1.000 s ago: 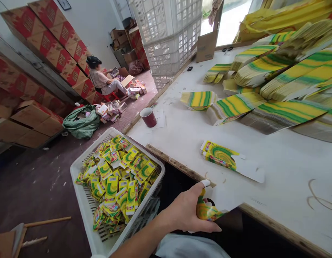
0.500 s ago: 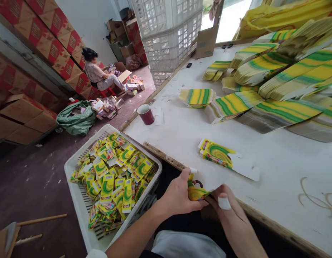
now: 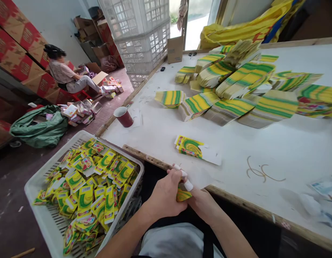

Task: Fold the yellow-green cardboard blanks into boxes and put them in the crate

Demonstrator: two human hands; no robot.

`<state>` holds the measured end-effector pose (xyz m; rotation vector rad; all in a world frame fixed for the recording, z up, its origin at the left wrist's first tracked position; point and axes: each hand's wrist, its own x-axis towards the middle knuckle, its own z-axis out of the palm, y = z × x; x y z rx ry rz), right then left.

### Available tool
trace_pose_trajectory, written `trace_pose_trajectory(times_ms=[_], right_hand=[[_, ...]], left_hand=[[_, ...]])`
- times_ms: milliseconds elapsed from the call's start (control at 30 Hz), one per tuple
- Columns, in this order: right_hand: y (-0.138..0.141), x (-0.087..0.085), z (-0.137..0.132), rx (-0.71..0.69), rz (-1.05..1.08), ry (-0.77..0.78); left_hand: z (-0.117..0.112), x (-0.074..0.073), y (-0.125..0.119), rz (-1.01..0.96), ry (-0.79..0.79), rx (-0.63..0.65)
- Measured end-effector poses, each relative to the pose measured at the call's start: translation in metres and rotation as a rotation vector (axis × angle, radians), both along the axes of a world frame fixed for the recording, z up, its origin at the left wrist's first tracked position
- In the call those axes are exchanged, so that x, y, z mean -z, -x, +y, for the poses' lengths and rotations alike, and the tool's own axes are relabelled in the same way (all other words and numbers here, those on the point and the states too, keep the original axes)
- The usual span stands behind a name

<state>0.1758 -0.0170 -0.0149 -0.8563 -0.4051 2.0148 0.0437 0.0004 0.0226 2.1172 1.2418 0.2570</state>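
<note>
Between both hands, at the table's near edge, is a small yellow-green carton (image 3: 183, 195), mostly covered by my fingers. My left hand (image 3: 166, 191) is closed around its left side. My right hand (image 3: 202, 200) grips the other side, its thumb end pressed close to the left fingers. White wraps cover several fingertips. Just beyond my hands, a flat unfolded carton (image 3: 191, 147) lies on the white table (image 3: 230, 157), its plain white flap pointing right. To the left, a white plastic basket (image 3: 140, 172) holds many folded yellow-green cartons (image 3: 85, 200).
Stacks of flat carton blanks (image 3: 230, 111) spread over the table's far side. A maroon mug (image 3: 124, 117) stands at the left table edge. Tall white crates (image 3: 144, 43) rise beyond. A seated person (image 3: 66, 73) works among boxes near a green sack (image 3: 39, 127). Rubber bands (image 3: 262, 172) lie at right.
The view has swung right. My right hand has come up against my left, and the carton between them is now more covered. The flat carton on the table stays put.
</note>
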Motion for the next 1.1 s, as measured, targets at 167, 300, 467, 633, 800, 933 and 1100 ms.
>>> trace_pose_trajectory(times_ms=[167, 300, 467, 633, 800, 933, 1100], right_hand=[[-0.007, 0.008, -0.014, 0.101, -0.515, -0.479], [-0.014, 0.013, -0.016, 0.074, -0.784, -0.843], [-0.022, 0.018, -0.006, 0.18, -0.794, -0.749], [-0.03, 0.012, -0.003, 0.087, -0.834, -0.764], [-0.035, 0.018, -0.004, -0.019, -0.963, -1.025], [-0.044, 0.018, 0.001, -0.049, -0.979, -1.03], [-0.061, -0.001, 0.012, -0.21, -0.886, -0.98]], left_hand=[[0.007, -0.006, -0.002, -0.057, 0.204, 0.014], [0.01, -0.001, -0.003, -0.081, 0.15, 0.016], [0.004, -0.003, -0.003, 0.016, -0.022, -0.083], [0.007, -0.013, 0.005, 0.065, 0.018, -0.137], [0.018, -0.02, 0.009, -0.024, 0.087, -0.134], [0.024, -0.028, 0.01, -0.079, 0.161, -0.165], [0.028, -0.036, 0.013, -0.071, 0.171, -0.156]])
